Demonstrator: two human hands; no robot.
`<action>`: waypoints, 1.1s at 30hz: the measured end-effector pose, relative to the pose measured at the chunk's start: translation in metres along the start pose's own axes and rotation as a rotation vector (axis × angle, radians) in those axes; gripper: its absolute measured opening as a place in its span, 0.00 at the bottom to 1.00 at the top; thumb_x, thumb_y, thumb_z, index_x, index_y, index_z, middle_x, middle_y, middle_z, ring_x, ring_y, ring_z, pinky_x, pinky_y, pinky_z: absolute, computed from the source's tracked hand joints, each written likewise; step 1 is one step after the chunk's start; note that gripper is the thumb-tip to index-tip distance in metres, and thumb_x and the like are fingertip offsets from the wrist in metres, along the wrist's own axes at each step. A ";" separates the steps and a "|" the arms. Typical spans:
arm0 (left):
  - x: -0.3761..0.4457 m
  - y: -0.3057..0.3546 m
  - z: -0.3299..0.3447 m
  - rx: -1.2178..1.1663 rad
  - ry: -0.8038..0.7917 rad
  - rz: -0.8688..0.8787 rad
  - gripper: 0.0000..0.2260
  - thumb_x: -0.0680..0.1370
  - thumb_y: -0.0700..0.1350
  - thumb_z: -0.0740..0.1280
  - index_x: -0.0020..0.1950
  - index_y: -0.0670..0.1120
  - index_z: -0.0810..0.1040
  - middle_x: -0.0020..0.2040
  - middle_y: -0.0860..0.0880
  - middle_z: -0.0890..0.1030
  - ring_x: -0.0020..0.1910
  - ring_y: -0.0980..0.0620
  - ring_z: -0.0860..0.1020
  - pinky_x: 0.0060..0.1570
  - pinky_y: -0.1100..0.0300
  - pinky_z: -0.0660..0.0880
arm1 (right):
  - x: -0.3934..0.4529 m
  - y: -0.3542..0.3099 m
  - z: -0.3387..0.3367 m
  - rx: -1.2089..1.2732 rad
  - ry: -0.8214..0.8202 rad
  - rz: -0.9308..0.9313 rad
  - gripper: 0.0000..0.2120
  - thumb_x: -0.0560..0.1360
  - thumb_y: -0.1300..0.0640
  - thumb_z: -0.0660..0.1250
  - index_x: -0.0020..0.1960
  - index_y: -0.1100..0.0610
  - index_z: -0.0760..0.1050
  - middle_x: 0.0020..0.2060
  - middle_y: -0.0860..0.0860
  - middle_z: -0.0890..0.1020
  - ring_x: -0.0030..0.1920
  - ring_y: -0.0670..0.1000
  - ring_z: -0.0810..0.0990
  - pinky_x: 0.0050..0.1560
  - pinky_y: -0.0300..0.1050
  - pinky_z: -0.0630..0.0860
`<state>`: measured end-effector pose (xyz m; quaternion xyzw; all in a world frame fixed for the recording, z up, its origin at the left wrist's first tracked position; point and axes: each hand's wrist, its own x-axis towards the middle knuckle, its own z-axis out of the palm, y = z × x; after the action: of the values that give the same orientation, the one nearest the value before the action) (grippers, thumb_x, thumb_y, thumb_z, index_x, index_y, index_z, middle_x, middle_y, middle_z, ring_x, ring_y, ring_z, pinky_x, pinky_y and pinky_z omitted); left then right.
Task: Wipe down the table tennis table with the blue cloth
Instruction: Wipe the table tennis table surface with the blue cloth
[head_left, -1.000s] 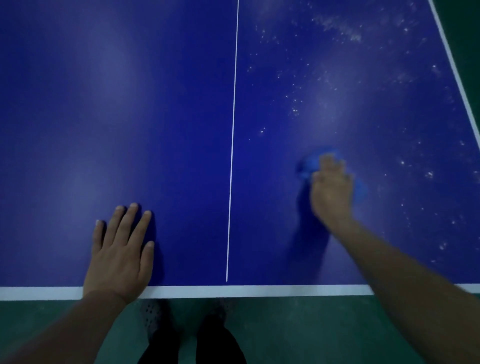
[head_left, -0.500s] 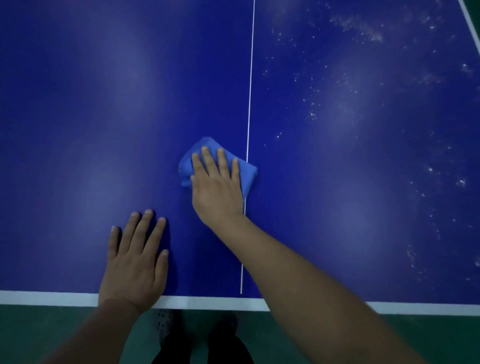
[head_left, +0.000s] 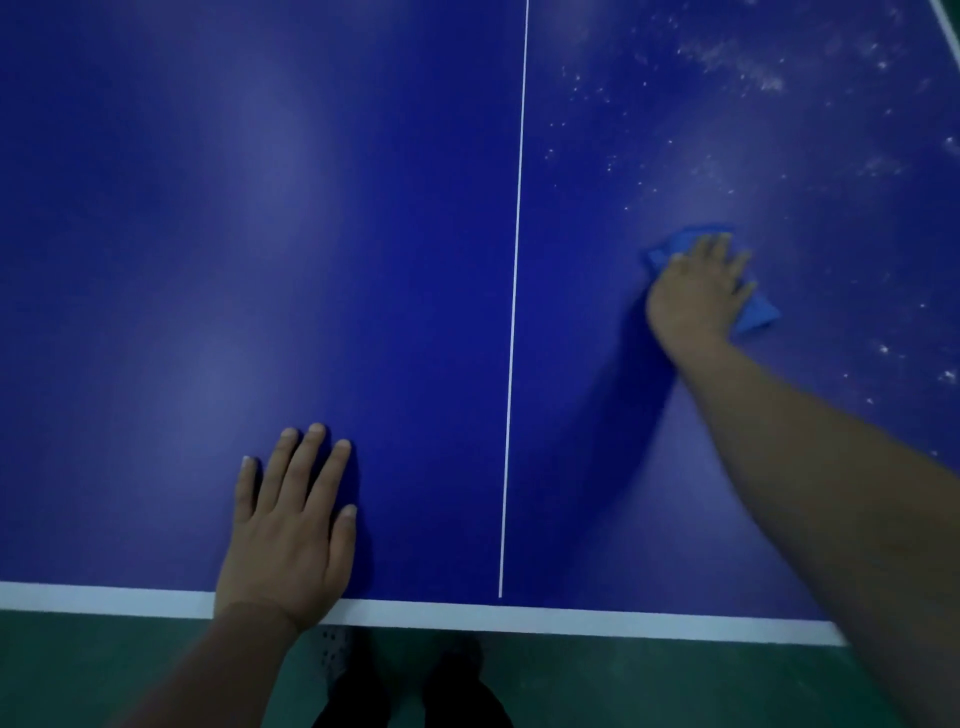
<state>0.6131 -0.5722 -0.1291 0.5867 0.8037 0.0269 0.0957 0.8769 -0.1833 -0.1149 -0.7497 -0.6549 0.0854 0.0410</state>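
Fingers (head_left: 719, 249) of the right hand (head_left: 693, 291) lay spread flat on the blue cloth (head_left: 756, 312), right of the centre line (head_left: 514, 312); left hand (head_left: 291, 530) braced open on the worktop (head_left: 260, 208); pressing evenly would best lift the white specks (head_left: 748, 67) beyond.

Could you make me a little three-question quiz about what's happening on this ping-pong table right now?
1. True or false: the left hand rests flat on the table, holding nothing.
2. On which side of the white centre line is the blue cloth? A) left B) right C) across it
3. What lies scattered beyond the right hand?

Key: 1 true. 2 B. 3 whitish specks of dust, not yet wiped.
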 end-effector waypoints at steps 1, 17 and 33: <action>-0.001 0.000 0.001 0.001 0.003 -0.006 0.28 0.81 0.54 0.51 0.79 0.44 0.64 0.80 0.43 0.62 0.80 0.42 0.56 0.77 0.38 0.51 | -0.019 -0.022 0.008 -0.014 0.001 -0.078 0.26 0.85 0.52 0.48 0.81 0.59 0.55 0.81 0.55 0.55 0.80 0.62 0.51 0.77 0.66 0.50; 0.194 0.036 -0.026 -0.141 0.148 0.031 0.30 0.79 0.54 0.51 0.77 0.41 0.65 0.79 0.42 0.63 0.79 0.42 0.57 0.78 0.42 0.48 | 0.024 0.029 -0.006 0.065 0.060 0.193 0.25 0.85 0.50 0.48 0.81 0.55 0.54 0.81 0.53 0.56 0.80 0.60 0.51 0.76 0.67 0.49; 0.238 0.055 -0.016 -0.105 0.045 -0.086 0.31 0.80 0.57 0.44 0.81 0.45 0.56 0.82 0.45 0.54 0.82 0.47 0.46 0.78 0.40 0.43 | 0.038 0.046 -0.003 -0.072 0.038 0.071 0.26 0.84 0.50 0.47 0.79 0.58 0.58 0.79 0.56 0.60 0.78 0.62 0.57 0.75 0.67 0.56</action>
<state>0.5919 -0.3282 -0.1336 0.5449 0.8277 0.0781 0.1091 0.9275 -0.1517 -0.1232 -0.7749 -0.6298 0.0490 0.0232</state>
